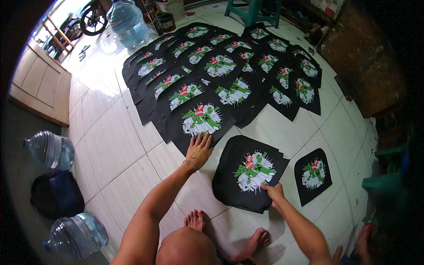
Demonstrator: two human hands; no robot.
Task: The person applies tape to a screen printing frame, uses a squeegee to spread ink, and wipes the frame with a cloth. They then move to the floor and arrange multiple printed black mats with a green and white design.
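Many black fabric panels [150,110], each printed with a green, white and red cartoon design, lie overlapping in rows on the floor. My left hand [199,150] rests with fingers spread on the nearest printed panel [201,115] of that spread, at its lower edge. My right hand [273,194] grips the lower right edge of a black printed fabric panel [229,163], thumb on top and other fingers underneath. This panel is tilted up off the floor; whether it is one layer or several I cannot tell. A smaller printed panel [313,194] lies apart to the right.
Large water bottles stand at the far left [128,26] and lie at the left [51,150] and lower left [77,236]. Between the lower two is a dark bag [57,194]. A green stool [254,13] stands behind the panels. Another person's foot [364,238] shows at lower right.
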